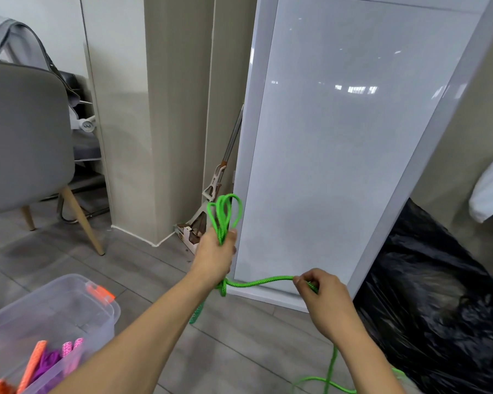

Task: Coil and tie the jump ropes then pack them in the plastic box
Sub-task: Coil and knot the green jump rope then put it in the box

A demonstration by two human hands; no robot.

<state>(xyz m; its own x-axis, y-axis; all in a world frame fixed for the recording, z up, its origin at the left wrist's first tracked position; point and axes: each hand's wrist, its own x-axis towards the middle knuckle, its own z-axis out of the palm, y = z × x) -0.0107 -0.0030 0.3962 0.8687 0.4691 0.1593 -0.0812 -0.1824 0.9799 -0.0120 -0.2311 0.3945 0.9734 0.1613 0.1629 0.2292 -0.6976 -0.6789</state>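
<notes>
Green jump rope (256,282) stands looped in the left hand (215,255), fingers curled tight round the bundle, while the right hand (322,297) pinches its stretched strand in curled fingers, right of the clear plastic box (97,314) holding orange, pink and purple ropes (50,362) on the floor (239,351).

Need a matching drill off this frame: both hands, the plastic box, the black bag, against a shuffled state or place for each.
Column one
1. left hand
2. right hand
3. plastic box
4. black bag

Column two
A. clear, at lower left
B. grips the looped bundle of the green rope
C. glossy, at far right
D. pinches a single strand running off the bundle

Pairs: 1-B, 2-D, 3-A, 4-C
</notes>
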